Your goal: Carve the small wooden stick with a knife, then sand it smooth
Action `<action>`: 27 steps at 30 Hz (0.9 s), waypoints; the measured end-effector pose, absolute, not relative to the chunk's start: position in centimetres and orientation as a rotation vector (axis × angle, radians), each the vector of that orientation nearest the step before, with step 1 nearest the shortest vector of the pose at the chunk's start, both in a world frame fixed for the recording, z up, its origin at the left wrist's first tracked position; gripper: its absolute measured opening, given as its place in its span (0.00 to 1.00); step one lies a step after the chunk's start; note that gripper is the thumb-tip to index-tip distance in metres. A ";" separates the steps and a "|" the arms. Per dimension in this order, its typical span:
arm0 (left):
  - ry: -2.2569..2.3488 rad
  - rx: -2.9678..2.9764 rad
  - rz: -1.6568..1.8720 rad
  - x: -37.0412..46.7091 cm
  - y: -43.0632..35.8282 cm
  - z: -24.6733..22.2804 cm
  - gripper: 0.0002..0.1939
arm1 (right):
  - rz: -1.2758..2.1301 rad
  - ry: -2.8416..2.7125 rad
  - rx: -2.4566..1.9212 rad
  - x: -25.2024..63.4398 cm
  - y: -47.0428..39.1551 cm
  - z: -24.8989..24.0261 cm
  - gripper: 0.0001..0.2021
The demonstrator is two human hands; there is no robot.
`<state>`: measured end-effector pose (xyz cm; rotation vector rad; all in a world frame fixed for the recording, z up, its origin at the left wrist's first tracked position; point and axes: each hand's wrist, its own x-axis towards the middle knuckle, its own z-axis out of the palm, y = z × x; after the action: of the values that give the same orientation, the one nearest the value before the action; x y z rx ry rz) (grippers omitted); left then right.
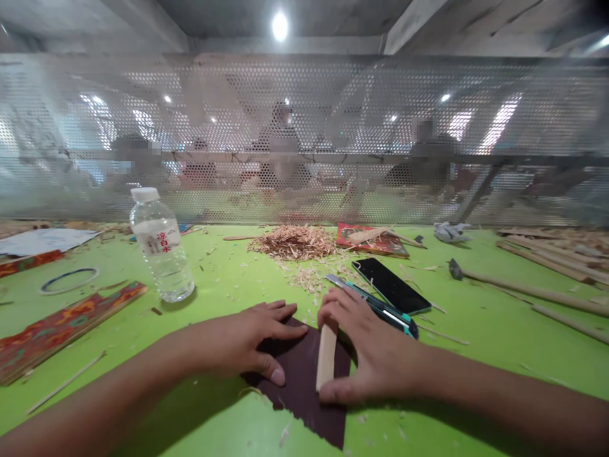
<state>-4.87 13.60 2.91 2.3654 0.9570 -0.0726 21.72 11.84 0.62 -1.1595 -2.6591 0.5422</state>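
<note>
Counted on the counter point(228, 279): two hands, one left hand point(266, 336) and one right hand point(364, 346), one wooden block point(327, 360), one dark brown sheet point(304, 381), one utility knife point(387, 313) and one phone point(392, 285); left, one water bottle point(164, 257) and one ring point(46, 291); far, one big shavings heap point(295, 242) and one crumpled wad point(451, 233).

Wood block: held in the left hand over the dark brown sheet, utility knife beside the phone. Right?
Wrong hand: the head view shows the wood block in the right hand. Dark brown sheet, utility knife and phone are as stated.
</note>
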 end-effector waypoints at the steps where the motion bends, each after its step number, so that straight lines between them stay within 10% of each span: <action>1: 0.958 2.368 -0.074 -4.9 13.6 2.9 0.41 | 0.495 -2.624 -1.164 21.7 11.9 0.5 0.41; 27: 0.951 2.359 -0.067 -5.0 13.6 2.9 0.41 | 0.507 -2.609 -1.154 21.9 12.5 0.4 0.41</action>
<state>-4.97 13.62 2.90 2.3593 0.9509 -0.0668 21.92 12.48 0.36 -1.1542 -2.6094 0.5069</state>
